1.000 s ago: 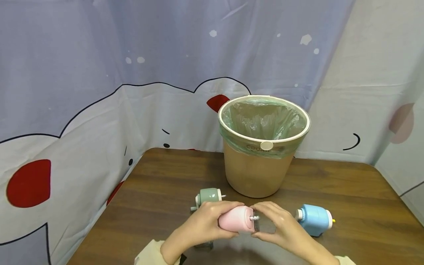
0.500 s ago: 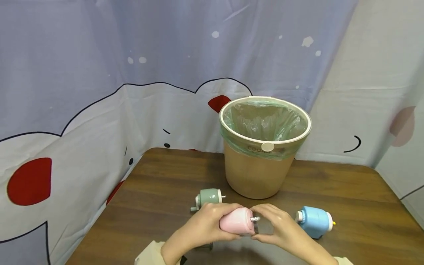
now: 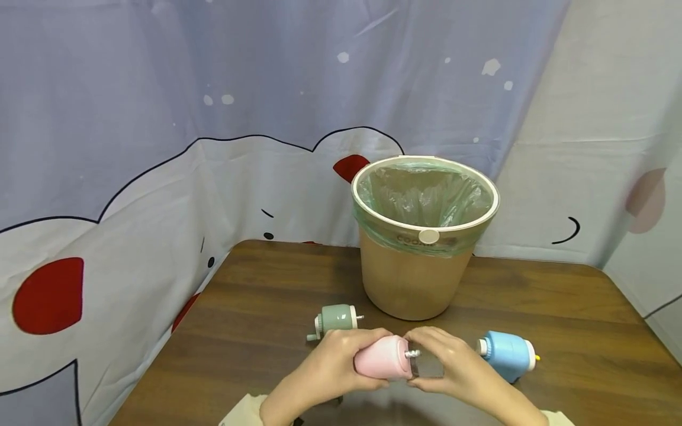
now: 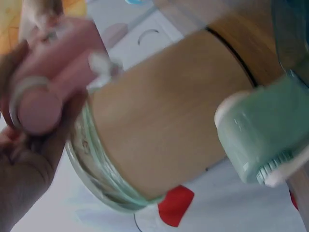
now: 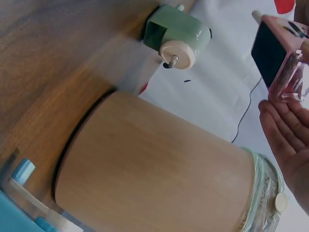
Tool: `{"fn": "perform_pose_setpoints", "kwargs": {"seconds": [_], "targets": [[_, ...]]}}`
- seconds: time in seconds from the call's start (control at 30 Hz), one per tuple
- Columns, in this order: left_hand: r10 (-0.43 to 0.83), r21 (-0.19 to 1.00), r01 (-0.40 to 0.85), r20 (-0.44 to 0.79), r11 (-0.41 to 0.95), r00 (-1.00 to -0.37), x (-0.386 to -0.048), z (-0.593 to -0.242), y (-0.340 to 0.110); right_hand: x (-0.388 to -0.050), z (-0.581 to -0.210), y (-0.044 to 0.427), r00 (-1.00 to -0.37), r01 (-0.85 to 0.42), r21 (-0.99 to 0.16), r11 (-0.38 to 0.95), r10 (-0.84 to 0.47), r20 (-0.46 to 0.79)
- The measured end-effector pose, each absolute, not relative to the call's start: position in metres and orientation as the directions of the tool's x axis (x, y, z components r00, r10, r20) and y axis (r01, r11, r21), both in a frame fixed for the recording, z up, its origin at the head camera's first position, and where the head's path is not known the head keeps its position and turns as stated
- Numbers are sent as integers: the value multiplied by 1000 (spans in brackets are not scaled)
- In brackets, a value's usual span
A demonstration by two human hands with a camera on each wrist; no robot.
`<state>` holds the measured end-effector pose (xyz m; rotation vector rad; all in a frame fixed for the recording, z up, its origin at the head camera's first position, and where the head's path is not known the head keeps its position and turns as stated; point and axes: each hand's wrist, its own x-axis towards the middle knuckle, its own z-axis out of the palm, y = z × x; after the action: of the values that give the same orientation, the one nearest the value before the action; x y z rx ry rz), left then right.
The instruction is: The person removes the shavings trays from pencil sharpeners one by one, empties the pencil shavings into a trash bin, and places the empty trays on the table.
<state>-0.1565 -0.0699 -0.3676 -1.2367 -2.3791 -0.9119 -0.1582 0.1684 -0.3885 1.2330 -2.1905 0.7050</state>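
Note:
A pink crank pencil sharpener (image 3: 380,358) is held above the table with its metal clamp rod facing right. My left hand (image 3: 325,370) grips its body, and its crank side shows in the left wrist view. At the sharpener's right edge, my right hand (image 3: 453,364) pinches a clear plastic part (image 5: 292,79) between thumb and fingers. How far that part stands out from the body is hard to tell. Behind my left hand stands a green crank sharpener (image 3: 338,318). To the right of my right hand is a blue sharpener (image 3: 507,355) with a yellow tip.
A tan bin (image 3: 412,284) lined with a green bag stands at the back of the wooden table (image 3: 282,272). A clear dark object (image 4: 292,34) lies near the green sharpener, mostly hidden in the head view. A printed curtain (image 3: 266,77) hangs behind.
The pink sharpener and both hands have shifted very slightly right. My left hand now covers more of the clear object below it. The grip looks the same.

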Motion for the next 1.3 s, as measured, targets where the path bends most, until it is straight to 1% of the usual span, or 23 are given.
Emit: {"fn": "perform_pose_setpoints", "kwargs": {"seconds": [0.07, 0.13, 0.27, 0.33, 0.4, 0.5, 0.6, 0.7, 0.73, 0.8, 0.83, 0.97, 1.07, 1.17, 1.3], "targets": [[651, 405, 817, 498, 410, -573, -157, -366, -72, -157, -390, 169, -433, -884, -177, 433, -617, 657], [647, 450, 793, 469, 411, -601, -157, -366, -73, -157, -391, 169, -429, -890, -191, 414, -619, 658], [553, 535, 715, 461, 451, -694, -153, -368, -69, -160, -392, 167, -455, -880, -232, 414, -596, 662], [508, 535, 694, 476, 481, -718, -150, -370, -65, -161, -392, 168, -463, -876, -240, 419, -589, 662], [485, 520, 689, 488, 506, -725, -146, -371, -63, -162, -391, 169, -461, -875, -229, 427, -590, 663], [499, 481, 706, 500, 519, -708, -143, -372, -61, -161, -389, 171, -452, -878, -206, 432, -606, 655], [549, 429, 757, 522, 492, -653, -145, -370, -63, -159, -387, 174, -450, -882, -213, 420, -619, 644], [609, 365, 819, 548, 443, -574, -148, -368, -68, -157, -385, 175, -438, -893, -232, 386, -629, 642], [623, 354, 832, 551, 428, -555, -149, -367, -69, -157, -384, 175, -436, -895, -240, 375, -629, 643], [634, 348, 841, 553, 414, -541, -150, -365, -71, -156, -384, 175, -430, -899, -244, 363, -632, 645], [633, 348, 840, 554, 415, -542, -150, -365, -71, -156, -384, 174, -433, -898, -244, 367, -629, 646], [597, 375, 814, 555, 442, -580, -148, -365, -69, -156, -386, 172, -451, -887, -254, 385, -611, 650], [574, 393, 798, 556, 456, -602, -145, -366, -67, -156, -386, 169, -439, -891, -231, 391, -614, 656], [558, 388, 793, 566, 469, -607, -144, -367, -67, -156, -386, 168, -421, -896, -196, 399, -617, 665], [519, 399, 775, 582, 489, -627, -141, -366, -66, -158, -387, 166, -415, -898, -206, 389, -593, 690]]}}
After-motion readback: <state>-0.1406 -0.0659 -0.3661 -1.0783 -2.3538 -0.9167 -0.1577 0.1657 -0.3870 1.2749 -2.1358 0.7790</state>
